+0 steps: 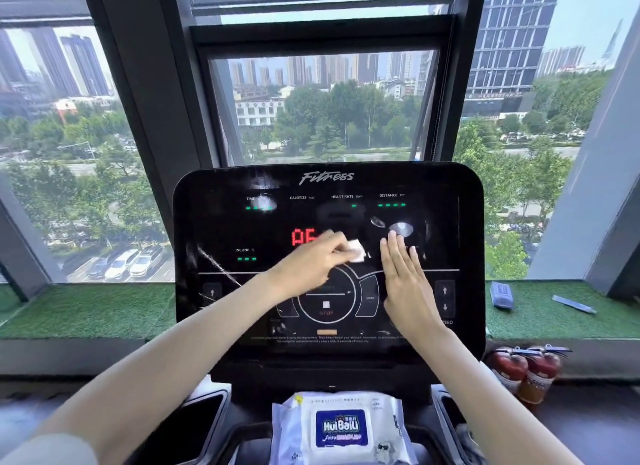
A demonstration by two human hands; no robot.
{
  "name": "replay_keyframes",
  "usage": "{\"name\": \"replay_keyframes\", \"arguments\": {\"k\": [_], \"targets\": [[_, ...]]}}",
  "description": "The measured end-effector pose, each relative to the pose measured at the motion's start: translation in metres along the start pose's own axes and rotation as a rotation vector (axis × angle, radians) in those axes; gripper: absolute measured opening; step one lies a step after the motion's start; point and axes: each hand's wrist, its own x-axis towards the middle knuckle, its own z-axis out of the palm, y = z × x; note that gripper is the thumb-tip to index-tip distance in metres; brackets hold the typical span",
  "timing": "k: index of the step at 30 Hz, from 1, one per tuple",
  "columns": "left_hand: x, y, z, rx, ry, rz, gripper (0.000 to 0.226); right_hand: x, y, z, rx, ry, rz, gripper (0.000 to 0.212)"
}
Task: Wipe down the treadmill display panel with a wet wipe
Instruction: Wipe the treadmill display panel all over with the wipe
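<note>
- My left hand (308, 262) pinches the folded wet wipe (356, 251) against the display panel (221, 222), just above the STOP dial (326, 300).
- Right hand (407, 281) lies flat and open, right of the dial.
- Mid-wipe, I reckon: streaks show left of the dial; upper readouts look undone.
- Wipe pack (341, 426) sits below the dial, clear of my stroke.

left hand (313, 262) pinching wet wipe (356, 251) | display panel (242, 229) | right hand (405, 277) flat

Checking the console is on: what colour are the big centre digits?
Red digits, clearest in the head view.
</note>
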Motion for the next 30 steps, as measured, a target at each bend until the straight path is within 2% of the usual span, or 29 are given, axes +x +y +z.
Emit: {"name": "replay_keyframes", "arguments": {"k": [3, 4, 5, 8, 9, 10, 13, 14, 15, 18, 19, 20, 21, 23, 24, 25, 27, 28, 29, 30], "targets": [[0.009, -0.012, -0.009, -0.163, 0.379, -0.384, 0.049, -0.001, -0.001, 0.0, 0.014, -0.004, 0.003, 0.087], [0.008, -0.01, -0.007, -0.161, 0.451, -0.446, 0.049, -0.001, -0.001, 0.0, 0.02, -0.001, 0.002, 0.086], [0.006, -0.005, -0.002, -0.117, 0.433, -0.418, 0.05, -0.001, -0.001, 0.0, 0.023, 0.002, 0.0, 0.086], [-0.01, 0.013, 0.008, 0.022, 0.057, -0.009, 0.06, 0.0, 0.0, 0.001, 0.015, 0.003, -0.007, 0.087], [-0.012, 0.008, 0.005, 0.041, -0.004, 0.043, 0.059, 0.0, 0.001, 0.001, 0.013, -0.001, -0.007, 0.088], [-0.011, 0.001, 0.002, 0.032, 0.021, 0.007, 0.056, 0.0, 0.001, 0.002, 0.014, -0.003, -0.005, 0.089], [-0.001, -0.01, -0.004, -0.147, 0.4, -0.399, 0.047, -0.001, 0.0, 0.002, 0.046, 0.002, 0.003, 0.089], [0.002, -0.006, -0.002, -0.164, 0.47, -0.469, 0.049, -0.001, -0.001, 0.002, 0.06, 0.007, 0.003, 0.088], [0.004, 0.001, 0.003, -0.118, 0.442, -0.43, 0.052, -0.001, -0.001, 0.002, 0.068, 0.009, 0.0, 0.087], [-0.002, 0.025, 0.015, 0.031, 0.009, 0.034, 0.066, 0.0, 0.001, 0.002, 0.068, 0.017, -0.005, 0.086], [-0.003, 0.022, 0.014, 0.054, -0.072, 0.126, 0.068, 0.0, 0.002, 0.002, 0.073, 0.017, -0.007, 0.086], [0.001, 0.015, 0.012, 0.062, -0.074, 0.127, 0.066, 0.0, 0.003, 0.002, 0.078, 0.016, -0.011, 0.085], [0.005, 0.009, 0.01, 0.035, -0.008, 0.05, 0.061, 0.0, 0.003, 0.002, 0.082, 0.017, -0.016, 0.086], [0.01, 0.006, 0.008, -0.088, 0.186, -0.213, 0.05, 0.0, 0.004, 0.002, 0.1, 0.025, -0.019, 0.087], [0.01, 0.008, 0.011, -0.106, 0.228, -0.244, 0.049, 0.0, 0.005, 0.002, 0.11, 0.028, -0.02, 0.087], [0.009, 0.012, 0.015, -0.08, 0.196, -0.186, 0.051, 0.0, 0.005, 0.003, 0.114, 0.031, -0.021, 0.087], [0.004, 0.028, 0.021, 0.017, -0.03, 0.123, 0.061, 0.0, 0.006, 0.003, 0.127, 0.037, -0.028, 0.084], [0.003, 0.029, 0.02, 0.041, -0.113, 0.22, 0.06, 0.0, 0.007, 0.003, 0.131, 0.039, -0.033, 0.082], [0.006, 0.026, 0.014, 0.03, -0.14, 0.189, 0.054, 0.0, 0.008, 0.003, 0.129, 0.039, -0.037, 0.082], [0.012, 0.019, 0.01, 0.023, -0.098, 0.107, 0.048, 0.0, 0.008, 0.002, 0.122, 0.041, -0.039, 0.083]]}}
